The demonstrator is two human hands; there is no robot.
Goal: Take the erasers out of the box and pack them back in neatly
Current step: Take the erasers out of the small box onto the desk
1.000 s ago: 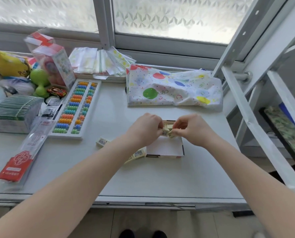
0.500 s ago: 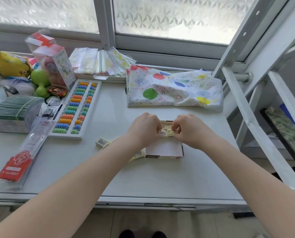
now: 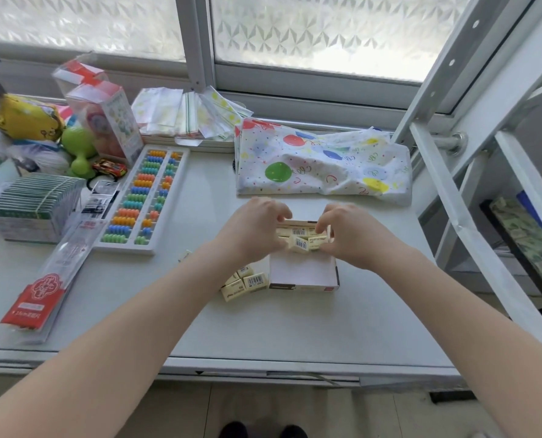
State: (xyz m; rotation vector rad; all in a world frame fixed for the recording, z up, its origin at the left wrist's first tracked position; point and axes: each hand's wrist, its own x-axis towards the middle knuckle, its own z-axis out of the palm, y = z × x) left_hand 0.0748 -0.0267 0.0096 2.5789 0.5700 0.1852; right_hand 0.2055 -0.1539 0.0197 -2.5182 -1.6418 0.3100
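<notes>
A small open cardboard box (image 3: 303,270) lies on the white desk, its near half bare inside. Pale yellow wrapped erasers (image 3: 299,233) with barcodes fill its far end. One eraser (image 3: 298,243) sits tilted on the row. My left hand (image 3: 254,229) and my right hand (image 3: 350,233) meet over the far end, fingertips pinching the erasers there. Another eraser (image 3: 317,241) is under my right fingertips. Loose erasers (image 3: 247,282) lie on the desk just left of the box, partly under my left forearm.
A colourful abacus (image 3: 143,200) lies left of the box. A balloon-print cloth (image 3: 320,162) is behind it. Card packs (image 3: 36,207), a red-and-clear packet (image 3: 48,279) and toys crowd the left. A white ladder frame (image 3: 453,191) stands on the right.
Both hands lowered from holding an eraser above the box to its far end, and now press erasers into the row. More erasers show in the box.
</notes>
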